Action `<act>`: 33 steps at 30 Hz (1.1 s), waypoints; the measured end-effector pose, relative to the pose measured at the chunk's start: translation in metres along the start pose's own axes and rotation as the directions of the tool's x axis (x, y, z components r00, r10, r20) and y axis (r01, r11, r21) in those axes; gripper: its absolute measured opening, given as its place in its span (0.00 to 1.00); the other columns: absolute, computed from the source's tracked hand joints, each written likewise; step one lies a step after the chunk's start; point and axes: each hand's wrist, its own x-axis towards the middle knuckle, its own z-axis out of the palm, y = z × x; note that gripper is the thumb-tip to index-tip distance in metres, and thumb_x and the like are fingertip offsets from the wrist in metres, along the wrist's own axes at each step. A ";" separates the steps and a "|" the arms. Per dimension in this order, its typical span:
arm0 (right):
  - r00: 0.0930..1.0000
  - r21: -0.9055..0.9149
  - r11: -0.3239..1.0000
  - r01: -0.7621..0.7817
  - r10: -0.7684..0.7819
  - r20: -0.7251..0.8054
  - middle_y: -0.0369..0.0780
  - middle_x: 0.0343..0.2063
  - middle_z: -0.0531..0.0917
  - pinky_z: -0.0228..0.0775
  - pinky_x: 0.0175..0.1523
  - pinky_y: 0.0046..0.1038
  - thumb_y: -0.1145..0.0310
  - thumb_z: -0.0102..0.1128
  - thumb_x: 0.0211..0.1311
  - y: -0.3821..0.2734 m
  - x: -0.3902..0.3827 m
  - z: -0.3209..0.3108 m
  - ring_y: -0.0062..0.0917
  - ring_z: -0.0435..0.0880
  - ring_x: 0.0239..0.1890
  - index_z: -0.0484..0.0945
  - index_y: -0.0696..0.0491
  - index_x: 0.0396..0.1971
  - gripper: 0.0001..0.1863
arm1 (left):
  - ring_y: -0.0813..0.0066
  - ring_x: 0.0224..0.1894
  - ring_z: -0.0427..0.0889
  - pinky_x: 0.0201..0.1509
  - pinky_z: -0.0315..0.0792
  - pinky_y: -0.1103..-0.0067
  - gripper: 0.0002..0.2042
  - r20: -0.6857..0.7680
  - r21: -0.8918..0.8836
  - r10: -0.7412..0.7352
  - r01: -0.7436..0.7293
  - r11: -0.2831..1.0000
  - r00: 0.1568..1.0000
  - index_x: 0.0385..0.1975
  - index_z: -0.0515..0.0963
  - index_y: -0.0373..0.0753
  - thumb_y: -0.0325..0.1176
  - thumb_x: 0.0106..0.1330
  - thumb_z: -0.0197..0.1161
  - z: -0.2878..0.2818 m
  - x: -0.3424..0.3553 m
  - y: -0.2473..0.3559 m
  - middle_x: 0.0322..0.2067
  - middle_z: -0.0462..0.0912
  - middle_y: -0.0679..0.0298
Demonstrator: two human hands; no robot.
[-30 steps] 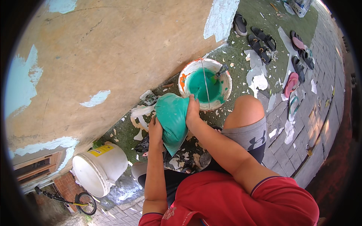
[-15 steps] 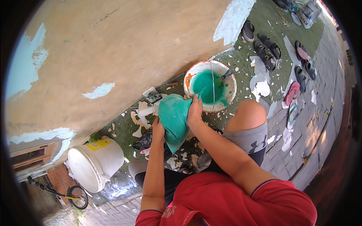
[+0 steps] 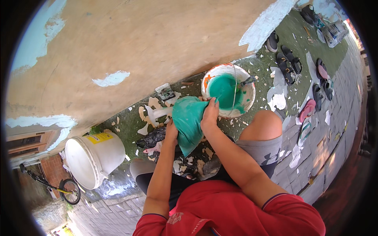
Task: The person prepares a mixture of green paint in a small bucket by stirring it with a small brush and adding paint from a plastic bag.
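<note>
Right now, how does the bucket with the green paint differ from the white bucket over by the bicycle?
The paint bucket stands upright and holds teal-green paint with a tool resting in it; the white bucket lies tipped on its side with a plain white interior. The paint bucket is smeared with paint, with orange at the rim, while the white bucket is clean outside and carries a yellow label. The paint bucket sits just beyond the hands; the white bucket lies off to the left. Both are round and white.
</note>
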 end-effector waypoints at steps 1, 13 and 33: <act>1.000 0.014 1.000 0.007 -0.007 -0.010 0.43 0.40 0.76 0.64 0.55 0.31 0.59 0.39 0.77 0.002 0.003 -0.001 0.30 0.72 0.44 0.73 0.58 0.41 0.18 | 0.65 0.48 0.83 0.52 0.77 0.71 0.24 0.008 -0.021 -0.028 0.029 0.999 1.000 0.60 0.71 0.31 0.42 0.71 0.55 0.002 0.001 -0.001 0.51 0.81 0.55; 1.000 0.039 0.999 -0.013 0.012 0.026 0.35 0.35 0.72 0.67 0.50 0.28 0.58 0.42 0.78 0.010 -0.001 0.003 0.23 0.70 0.39 0.72 0.52 0.39 0.14 | 0.63 0.50 0.83 0.54 0.77 0.67 0.25 0.006 -0.074 -0.138 0.139 0.988 0.990 0.59 0.71 0.33 0.46 0.71 0.55 -0.013 0.015 -0.015 0.51 0.81 0.54; 0.998 0.056 0.998 0.017 -0.020 0.053 0.36 0.33 0.73 0.66 0.49 0.28 0.60 0.42 0.78 0.019 -0.010 0.024 0.23 0.71 0.38 0.71 0.53 0.37 0.13 | 0.65 0.52 0.82 0.58 0.76 0.69 0.26 0.080 -0.108 -0.318 0.326 0.939 0.945 0.58 0.76 0.39 0.54 0.70 0.54 -0.029 0.060 -0.013 0.54 0.81 0.57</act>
